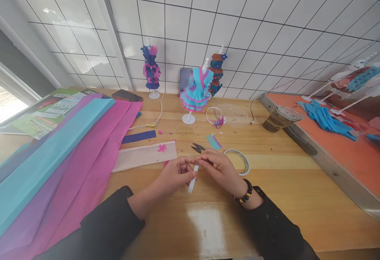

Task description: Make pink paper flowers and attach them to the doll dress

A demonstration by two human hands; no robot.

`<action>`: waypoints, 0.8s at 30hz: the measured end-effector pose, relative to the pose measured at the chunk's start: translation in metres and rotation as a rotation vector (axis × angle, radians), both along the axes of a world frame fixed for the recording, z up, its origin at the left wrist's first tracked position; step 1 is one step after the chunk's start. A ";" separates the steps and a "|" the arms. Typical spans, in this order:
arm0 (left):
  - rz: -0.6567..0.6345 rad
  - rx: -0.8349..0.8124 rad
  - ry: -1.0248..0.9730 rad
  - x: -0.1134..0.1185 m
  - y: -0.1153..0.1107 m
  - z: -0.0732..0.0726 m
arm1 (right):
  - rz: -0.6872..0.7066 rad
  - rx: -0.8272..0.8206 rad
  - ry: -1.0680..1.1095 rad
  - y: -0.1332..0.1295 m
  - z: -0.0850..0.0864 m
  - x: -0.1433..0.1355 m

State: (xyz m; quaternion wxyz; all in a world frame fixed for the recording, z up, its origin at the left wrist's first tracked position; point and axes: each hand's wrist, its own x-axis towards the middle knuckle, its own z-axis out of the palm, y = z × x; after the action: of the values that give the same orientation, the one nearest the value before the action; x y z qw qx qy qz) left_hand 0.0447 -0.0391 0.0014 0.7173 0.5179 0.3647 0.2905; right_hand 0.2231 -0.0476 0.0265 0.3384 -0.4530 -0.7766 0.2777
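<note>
A narrow white strip (193, 180), perhaps a piece of tape, hangs at a slant above the wooden table. My left hand (179, 171) pinches it between thumb and fingers. At the strip's upper end, the fingertips of my right hand (218, 167) are closed on it and meet the left fingertips. Just beyond my hands lie scissors (198, 148), their handles hidden behind the right hand. A roll of tape (246, 161) rests flat beside my right wrist. To the left is a pale strip of paper (142, 155) with a pink paper flower (162, 148) on it.
Pink, purple and blue paper sheets (89, 145) cover the left side. Small mannequins in paper dresses (196, 93) stand along the tiled wall. A lidded cup (279, 119) stands near an orange board (320, 145) at right. A dark blue strip (139, 136) and a turquoise piece (214, 142) lie mid-table.
</note>
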 end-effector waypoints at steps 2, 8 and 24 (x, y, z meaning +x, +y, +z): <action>-0.010 -0.022 -0.021 0.000 0.000 -0.001 | 0.014 -0.008 0.013 0.001 -0.001 0.001; -0.006 -0.001 -0.030 0.000 0.001 0.001 | 0.040 -0.006 0.020 0.002 -0.005 0.002; 0.026 0.083 0.022 0.000 -0.001 -0.003 | -0.343 0.094 -0.423 0.021 -0.028 0.024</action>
State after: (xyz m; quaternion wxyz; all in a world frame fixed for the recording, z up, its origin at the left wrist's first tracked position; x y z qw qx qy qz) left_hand 0.0444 -0.0403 -0.0019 0.6873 0.5456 0.3670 0.3087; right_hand 0.2468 -0.0268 -0.0010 0.2315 -0.6094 -0.7541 0.0795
